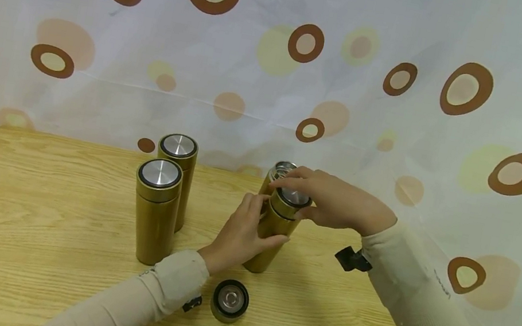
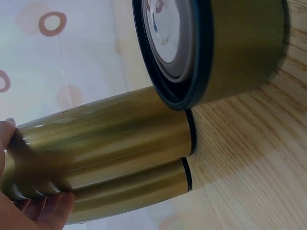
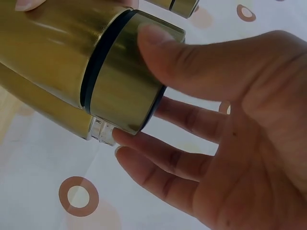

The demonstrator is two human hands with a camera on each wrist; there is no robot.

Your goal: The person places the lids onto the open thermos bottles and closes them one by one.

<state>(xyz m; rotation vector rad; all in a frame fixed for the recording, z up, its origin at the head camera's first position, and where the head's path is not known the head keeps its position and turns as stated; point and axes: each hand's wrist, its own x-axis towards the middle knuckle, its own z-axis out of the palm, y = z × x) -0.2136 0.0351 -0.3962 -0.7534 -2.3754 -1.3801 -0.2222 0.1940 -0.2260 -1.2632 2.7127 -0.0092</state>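
Note:
My left hand [image 1: 239, 236] grips the body of a gold thermos flask [image 1: 263, 258] that stands upright on the table. Around the same flask's gold lid [image 1: 283, 206], my right hand [image 1: 340, 201] has its thumb on one side and its fingers on the other. A dark ring shows between lid and body in the right wrist view. Directly behind stands a second flask [image 2: 144, 186], its bare steel neck [image 1: 284, 168] uncovered. A loose lid [image 1: 230, 302] lies near my left wrist with its hollow underside up.
Two more gold flasks, a front one [image 1: 152, 228] and a rear one [image 1: 186, 188], stand at the left with silver-topped lids on. The wooden table [image 1: 36, 216] ends at a patterned cloth [image 1: 237, 60] behind.

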